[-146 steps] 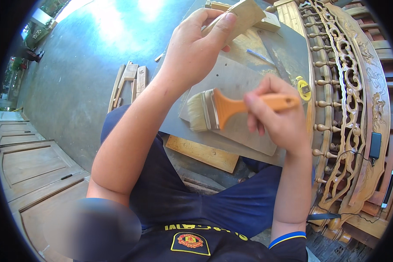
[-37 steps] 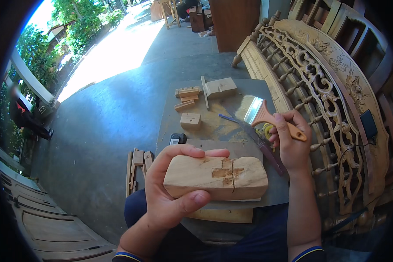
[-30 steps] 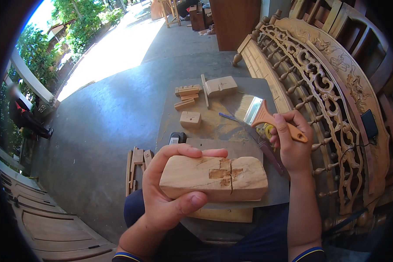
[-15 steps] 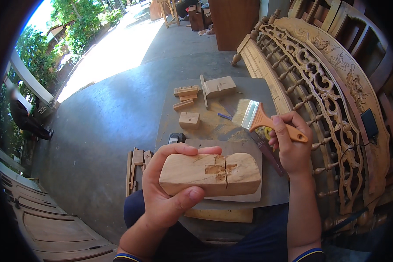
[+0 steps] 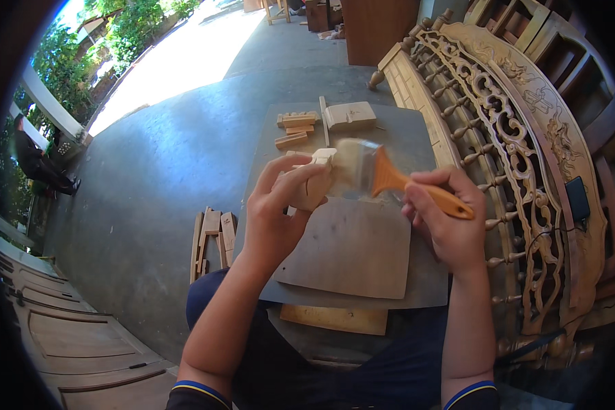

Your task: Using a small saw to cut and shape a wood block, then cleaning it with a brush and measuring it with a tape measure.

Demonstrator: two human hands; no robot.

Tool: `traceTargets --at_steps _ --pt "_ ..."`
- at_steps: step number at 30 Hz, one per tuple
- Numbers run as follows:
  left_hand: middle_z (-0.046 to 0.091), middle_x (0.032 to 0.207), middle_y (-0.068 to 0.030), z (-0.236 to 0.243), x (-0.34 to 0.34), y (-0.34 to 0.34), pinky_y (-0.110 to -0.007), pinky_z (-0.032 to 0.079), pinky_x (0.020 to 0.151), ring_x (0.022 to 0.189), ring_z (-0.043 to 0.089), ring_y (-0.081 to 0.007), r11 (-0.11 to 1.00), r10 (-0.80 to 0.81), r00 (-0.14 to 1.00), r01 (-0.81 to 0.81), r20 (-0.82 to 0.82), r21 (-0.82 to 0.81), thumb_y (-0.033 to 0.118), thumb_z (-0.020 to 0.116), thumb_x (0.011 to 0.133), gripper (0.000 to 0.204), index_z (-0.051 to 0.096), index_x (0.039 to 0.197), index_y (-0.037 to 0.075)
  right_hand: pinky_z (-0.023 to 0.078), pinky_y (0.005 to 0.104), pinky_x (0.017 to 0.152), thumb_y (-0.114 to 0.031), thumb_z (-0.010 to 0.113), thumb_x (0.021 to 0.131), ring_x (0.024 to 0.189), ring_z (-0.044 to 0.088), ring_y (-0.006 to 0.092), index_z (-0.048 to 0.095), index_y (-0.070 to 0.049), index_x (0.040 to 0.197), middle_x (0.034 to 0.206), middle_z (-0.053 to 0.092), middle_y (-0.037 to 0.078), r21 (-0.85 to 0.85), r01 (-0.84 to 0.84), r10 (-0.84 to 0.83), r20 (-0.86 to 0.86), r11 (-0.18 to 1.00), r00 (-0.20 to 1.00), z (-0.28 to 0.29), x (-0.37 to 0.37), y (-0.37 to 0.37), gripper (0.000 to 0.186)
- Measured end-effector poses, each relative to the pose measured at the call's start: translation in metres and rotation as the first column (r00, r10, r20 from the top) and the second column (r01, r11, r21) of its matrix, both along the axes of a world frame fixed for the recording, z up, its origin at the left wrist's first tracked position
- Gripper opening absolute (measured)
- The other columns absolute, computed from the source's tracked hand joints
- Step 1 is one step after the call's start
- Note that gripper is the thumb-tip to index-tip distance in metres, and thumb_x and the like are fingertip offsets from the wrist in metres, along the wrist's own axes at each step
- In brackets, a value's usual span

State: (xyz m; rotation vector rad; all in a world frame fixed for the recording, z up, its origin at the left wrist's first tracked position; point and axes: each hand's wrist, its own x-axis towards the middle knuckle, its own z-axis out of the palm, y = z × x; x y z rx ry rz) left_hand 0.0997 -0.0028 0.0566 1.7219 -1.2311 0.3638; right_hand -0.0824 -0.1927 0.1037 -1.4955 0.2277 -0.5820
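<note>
Left hand [image 5: 273,208], grasping one wooden block [image 5: 312,190] above the grey table [image 5: 427,283]; right hand [image 5: 452,220], gripping one flat brush [image 5: 389,178] by its orange handle; bristles (blurred) at the block's right, contact unclear; flat board [image 5: 348,249], near; pale squared block [image 5: 350,117], far.

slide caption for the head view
Left hand holds a wooden block while right hand holds a wide orange-handled brush beside it, over a grey table.
</note>
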Motion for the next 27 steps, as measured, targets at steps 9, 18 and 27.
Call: traceTargets --at_steps 9,18,27 --pt "0.070 0.124 -0.0096 -0.001 -0.002 -0.006 -0.031 0.065 0.076 0.109 0.072 -0.0251 0.988 0.139 0.988 -0.143 0.067 0.054 -0.011 0.077 0.079 0.051 0.072 0.125 0.010 0.053 0.0211 0.059 -0.017 0.081 0.094 0.071 0.071 0.0096 0.071 0.000 0.101 0.082 0.074 0.007 -0.247 0.158 -0.167 -0.014 0.956 0.986 -0.005 0.000 -0.013 0.021" --pt "0.072 0.121 -0.0096 -0.003 -0.010 -0.007 -0.039 0.059 0.089 0.106 0.072 -0.0326 0.991 0.116 0.985 -0.123 0.130 0.049 -0.011 0.075 0.075 0.049 0.071 0.120 0.008 0.052 0.0208 0.061 -0.020 0.076 0.098 0.072 0.068 0.0073 0.071 -0.001 0.100 0.079 0.072 0.004 -0.225 0.117 -0.127 -0.029 0.967 0.992 -0.007 0.000 -0.006 0.019" --pt "0.071 0.114 -0.0057 -0.005 -0.005 -0.005 -0.037 0.061 0.077 0.104 0.070 -0.0252 0.990 0.063 0.905 -0.109 0.421 0.087 -0.003 0.071 0.078 0.029 0.073 0.105 0.008 0.051 0.0215 0.055 -0.024 0.077 0.098 0.064 0.067 0.0089 0.070 -0.001 0.097 0.078 0.071 0.006 -0.041 0.055 -0.058 -0.062 0.998 0.996 0.003 -0.008 -0.019 0.024"
